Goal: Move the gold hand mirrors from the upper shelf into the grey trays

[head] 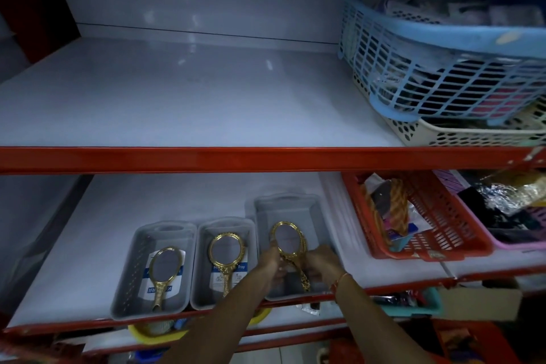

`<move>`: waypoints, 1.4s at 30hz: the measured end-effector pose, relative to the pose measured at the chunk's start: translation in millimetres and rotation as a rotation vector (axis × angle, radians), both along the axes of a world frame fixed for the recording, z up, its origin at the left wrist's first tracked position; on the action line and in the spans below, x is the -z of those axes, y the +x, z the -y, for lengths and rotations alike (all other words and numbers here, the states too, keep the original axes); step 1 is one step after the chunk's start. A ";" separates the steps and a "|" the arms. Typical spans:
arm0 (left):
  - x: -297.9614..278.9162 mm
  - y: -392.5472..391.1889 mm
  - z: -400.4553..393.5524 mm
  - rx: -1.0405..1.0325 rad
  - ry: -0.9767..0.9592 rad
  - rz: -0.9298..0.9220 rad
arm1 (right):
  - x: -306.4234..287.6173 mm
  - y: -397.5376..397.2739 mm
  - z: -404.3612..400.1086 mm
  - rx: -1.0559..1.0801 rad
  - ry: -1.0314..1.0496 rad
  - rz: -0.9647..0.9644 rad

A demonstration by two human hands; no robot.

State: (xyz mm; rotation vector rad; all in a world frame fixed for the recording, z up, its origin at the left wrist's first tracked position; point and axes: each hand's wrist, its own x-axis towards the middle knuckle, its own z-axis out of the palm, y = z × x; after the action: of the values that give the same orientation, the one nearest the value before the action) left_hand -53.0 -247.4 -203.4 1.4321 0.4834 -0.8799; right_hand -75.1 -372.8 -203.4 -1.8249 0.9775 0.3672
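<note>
Gold mirror (288,241) between both hands' grip, over right tray (320,216)

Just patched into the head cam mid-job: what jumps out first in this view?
Both hands, left hand and right hand, hold a gold mirror over the rightmost grey tray on the lower shelf. The two trays beside it each already hold one mirror. Upper right, a blue basket sits stacked on a cream one.

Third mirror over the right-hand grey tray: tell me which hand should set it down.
Probably the left hand: its fingers grip the mirror at the frame's lower rim, controlling the head. The right hand only steadies the handle and could let go as the mirror goes down into the grey tray.
</note>
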 end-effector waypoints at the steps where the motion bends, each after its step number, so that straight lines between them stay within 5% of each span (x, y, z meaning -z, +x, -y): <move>1: 1.8 -1.4 2.3 -0.003 0.011 -0.003 | 3.4 0.1 1.0 -0.001 0.019 -0.002; 10: 18.2 -7.1 11.5 0.040 0.030 -0.053 | -8.6 -14.0 -4.6 -0.059 0.195 -0.091; 28: 10.2 -19.2 17.6 0.025 -0.078 -0.084 | 4.1 -12.0 -4.7 -0.208 -0.089 -0.059; 42: -31.1 -34.7 -35.5 0.028 0.012 0.156 | -61.7 -30.0 -43.5 -0.181 -0.135 0.145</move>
State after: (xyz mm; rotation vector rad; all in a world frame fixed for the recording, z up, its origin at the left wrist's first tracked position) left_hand -87.7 -212.0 -172.3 1.5081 0.3524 -0.7812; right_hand -105.1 -329.3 -141.7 -2.0402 0.7547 0.2794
